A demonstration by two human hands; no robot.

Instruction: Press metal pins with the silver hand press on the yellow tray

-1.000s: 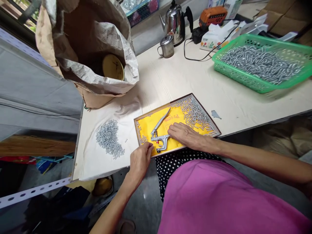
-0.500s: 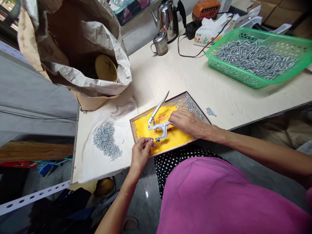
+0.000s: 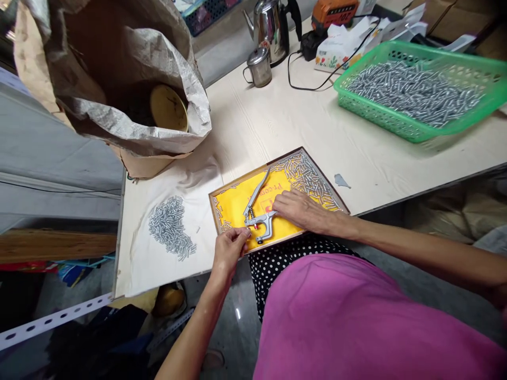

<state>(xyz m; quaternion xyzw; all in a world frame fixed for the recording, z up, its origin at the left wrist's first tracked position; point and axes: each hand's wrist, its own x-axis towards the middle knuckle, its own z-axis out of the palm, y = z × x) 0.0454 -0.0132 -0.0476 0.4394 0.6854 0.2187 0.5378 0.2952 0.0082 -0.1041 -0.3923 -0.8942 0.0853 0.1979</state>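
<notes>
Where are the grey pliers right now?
In the head view, just below centre, the grey pliers are over the yellow-bottomed tray, between the left hand and the right hand gripping them.

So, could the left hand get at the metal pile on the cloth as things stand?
Probably yes: beyond the low tray rim, only cloth and one stray piece seem to lie between the left hand and the pile.

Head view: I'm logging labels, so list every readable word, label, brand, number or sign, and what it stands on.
"com": in the red lettering on the yellow sheet; the rest is unclear.
Orange device: marking too blurred to read.
Kettle: red marking too small to read.
Flowered box: print too small.
</notes>
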